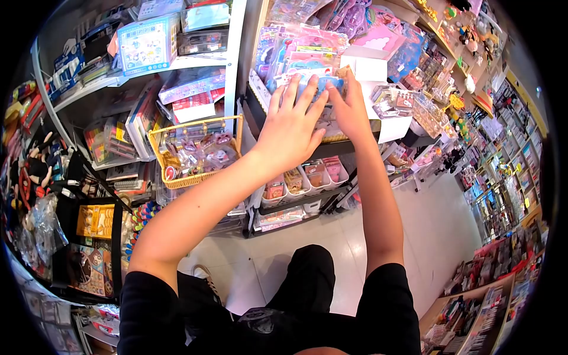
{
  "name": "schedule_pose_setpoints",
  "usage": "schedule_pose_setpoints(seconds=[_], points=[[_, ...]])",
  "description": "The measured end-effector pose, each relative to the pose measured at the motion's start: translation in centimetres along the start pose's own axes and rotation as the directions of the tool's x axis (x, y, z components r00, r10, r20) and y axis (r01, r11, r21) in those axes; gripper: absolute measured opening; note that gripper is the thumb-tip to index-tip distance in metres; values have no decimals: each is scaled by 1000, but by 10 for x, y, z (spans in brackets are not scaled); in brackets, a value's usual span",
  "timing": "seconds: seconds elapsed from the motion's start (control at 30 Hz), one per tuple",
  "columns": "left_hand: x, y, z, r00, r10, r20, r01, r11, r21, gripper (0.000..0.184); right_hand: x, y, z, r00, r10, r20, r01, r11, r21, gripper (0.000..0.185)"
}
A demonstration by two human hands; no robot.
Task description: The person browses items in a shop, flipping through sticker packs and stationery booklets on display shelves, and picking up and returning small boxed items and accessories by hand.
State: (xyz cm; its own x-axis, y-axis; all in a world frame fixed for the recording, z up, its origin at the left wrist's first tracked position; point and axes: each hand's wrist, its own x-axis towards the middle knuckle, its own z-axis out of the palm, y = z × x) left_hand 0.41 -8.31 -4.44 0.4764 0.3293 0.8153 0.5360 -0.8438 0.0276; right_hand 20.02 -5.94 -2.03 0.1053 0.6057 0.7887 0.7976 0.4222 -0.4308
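Note:
My left hand (291, 121) lies with its fingers spread over the front of a bin of packaged goods (305, 59) in pink, purple and blue wrappings. Close beside it, my right hand (348, 106) reaches to the bin's right part, its fingertips by a small light-blue packet. The right fingers look bent, and what lies under them is hidden. Right of that hand is an open white box (364, 68). Below the left forearm, a wicker basket (198, 177) holds small clear-wrapped items.
White shelves (83, 94) with boxed goods stand at the left. Under the bin are white trays (296, 190) of small packets. A black rack (62, 254) is at lower left. Tiled floor (438, 219) shows between the displays, with more stocked shelves (485, 296) at lower right.

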Motion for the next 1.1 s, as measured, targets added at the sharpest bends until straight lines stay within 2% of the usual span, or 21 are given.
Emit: schedule_pose_setpoints(seconds=[0.03,0.1,0.13,0.17,0.23,0.27,0.33,0.4,0.47,0.57,0.67,0.77,0.9,0.97,1.03,1.1], points=[[0,-1,2,1000,2,2,-2,1000,1,66,2,-1,-5,1000,2,-2,-2,1000,1,73],[-1,-3,4,999,-16,34,15,999,34,65,7,-2,-16,994,79,-76,-70,991,115,60],[1,-4,4,999,-15,35,14,999,34,65,11,-3,-19,986,121,-117,-86,960,267,47],[3,-5,4,1000,12,11,-13,999,35,66,13,-5,-26,985,124,-117,-89,960,267,47],[9,-6,4,999,39,-11,-39,999,32,66,18,-18,-43,973,228,-32,-182,845,502,34],[14,-6,5,997,67,-28,-66,997,52,67,18,-21,-48,974,216,-61,-150,828,540,27],[23,-5,6,991,104,-79,-97,991,94,65,19,-26,-58,976,181,-120,-96,857,507,26],[35,-5,10,992,110,-56,-103,988,113,63,19,-25,-64,973,172,-154,-78,873,482,25],[43,-9,15,992,119,-32,-114,985,131,61,20,-20,-69,986,37,-161,13,955,297,22],[45,-17,27,993,99,-64,-83,974,212,55,17,-15,-73,977,119,-176,-63,954,292,21],[45,-19,30,998,21,-63,-2,957,290,46,9,0,-77,979,99,-179,-53,967,248,21],[46,-16,29,999,-35,-16,38,931,364,44,0,7,-81,978,123,-168,-79,966,247,21],[42,-13,28,999,-53,12,45,926,376,46,-13,3,-87,976,136,-171,-85,957,278,20],[36,-15,27,999,-10,-40,21,955,296,49,-20,1,-92,977,107,-186,-59,968,246,19],[33,-17,23,1000,-6,-5,7,967,254,51,-28,0,-96,976,88,-200,-30,962,273,17],[29,-17,21,993,71,-94,-50,977,208,51,-36,-3,-98,978,68,-199,-3,949,315,15]])
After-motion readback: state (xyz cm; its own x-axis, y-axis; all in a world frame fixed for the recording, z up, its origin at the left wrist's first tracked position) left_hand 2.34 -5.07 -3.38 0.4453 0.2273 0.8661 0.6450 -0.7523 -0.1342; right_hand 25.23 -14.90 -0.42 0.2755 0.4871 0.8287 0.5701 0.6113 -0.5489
